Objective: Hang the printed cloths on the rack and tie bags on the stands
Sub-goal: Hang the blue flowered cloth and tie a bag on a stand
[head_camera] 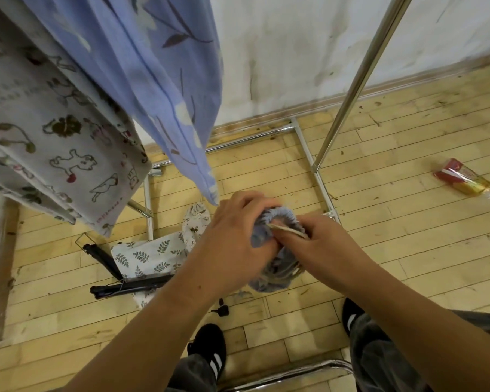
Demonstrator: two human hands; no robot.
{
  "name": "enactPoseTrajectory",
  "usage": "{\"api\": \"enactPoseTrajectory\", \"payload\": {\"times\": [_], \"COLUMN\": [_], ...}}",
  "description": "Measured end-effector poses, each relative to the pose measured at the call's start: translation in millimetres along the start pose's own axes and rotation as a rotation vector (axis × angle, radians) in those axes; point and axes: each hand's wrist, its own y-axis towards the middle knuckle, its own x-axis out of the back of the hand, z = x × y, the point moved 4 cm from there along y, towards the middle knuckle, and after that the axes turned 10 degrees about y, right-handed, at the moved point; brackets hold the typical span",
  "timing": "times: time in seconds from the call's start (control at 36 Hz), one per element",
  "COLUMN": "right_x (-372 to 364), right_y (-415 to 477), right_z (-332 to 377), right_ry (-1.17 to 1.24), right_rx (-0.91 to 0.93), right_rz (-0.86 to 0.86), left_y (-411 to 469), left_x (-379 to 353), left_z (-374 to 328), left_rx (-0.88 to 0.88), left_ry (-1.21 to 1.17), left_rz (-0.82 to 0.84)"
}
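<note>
**A:** Where's the bag you have me on?

**B:** Right in front of you, held up over the pale wooden plank floor (393,230). It's a small blue-grey cloth drawstring bag (272,281) with a gathered mouth. Your left hand (232,236) is curled round its neck. Your right hand (320,239) pinches the beige cord (286,230) at the mouth (fingers of both bent, thumbs close together).

**A:** And the printed cloths?

**B:** Two hang at your upper left, beside the chrome metal rack (359,80): a blue cloth with dark leaf print (159,80) and a white cloth printed with small animals (54,137). The blue one's lower corner ends just above your left hand.

**A:** Anything lying down there?

**B:** A white leaf-print cloth bag (147,256) lies partly over a folded black stand (130,287), left of your hands. A red and gold wrapper (461,178) lies well apart, to your right.
</note>
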Motion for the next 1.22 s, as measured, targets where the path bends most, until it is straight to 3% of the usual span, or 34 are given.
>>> {"api": "enactPoseTrajectory", "payload": {"times": [0.39, 0.56, 0.75, 0.83, 1.03, 1.22], "right_x": [11, 12, 12, 11, 14, 11], "right_y": [1, 2, 3, 3, 1, -1], "right_z": [-11, -13, -8, -8, -6, -3], "right_ry": [-0.352, -0.202, -0.031, -0.008, 0.022, 0.042], "right_rx": [0.007, -0.035, -0.045, -0.052, -0.066, -0.031], "right_rz": [-0.123, -0.169, -0.189, -0.183, -0.190, -0.180], "left_y": [8, 8, 3, 1, 3, 5], "left_x": [33, 28, -5, -10, 1, -24], "left_z": [34, 43, 27, 20, 9, 21], "left_rx": [0.257, 0.311, 0.184, 0.153, -0.101, -0.069], "left_ry": [-0.085, -0.047, 0.084, 0.008, -0.019, 0.068], "left_rz": [-0.170, -0.046, 0.099, 0.029, -0.116, 0.145]}}
